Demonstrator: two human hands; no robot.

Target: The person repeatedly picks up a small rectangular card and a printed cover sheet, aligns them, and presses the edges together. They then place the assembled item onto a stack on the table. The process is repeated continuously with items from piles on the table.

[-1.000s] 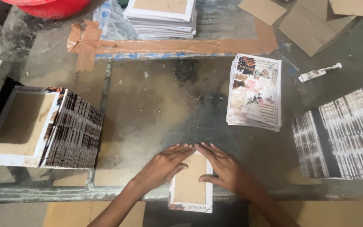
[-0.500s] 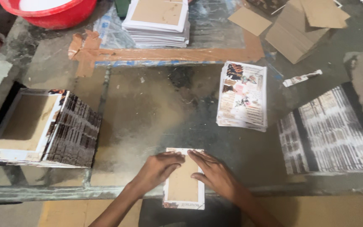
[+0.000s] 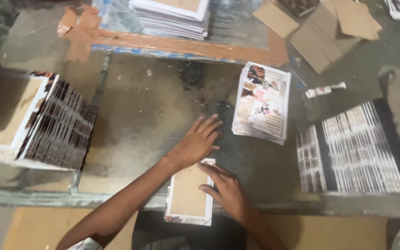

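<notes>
I see my right hand pressing flat, fingers spread narrow, on a small white-bordered card with a brown cardboard middle, lying at the near edge of the desk. My left hand lies open just above the card, fingers spread wide towards one stack of colourful printed sheets, holding nothing. Left of me sits one fanned pile of dark-edged cards beside a brown-faced card. To my right lies one fanned spread of striped printed sheets. At the far side I count one white stack, several brown cardboard pieces and one small white tube.
</notes>
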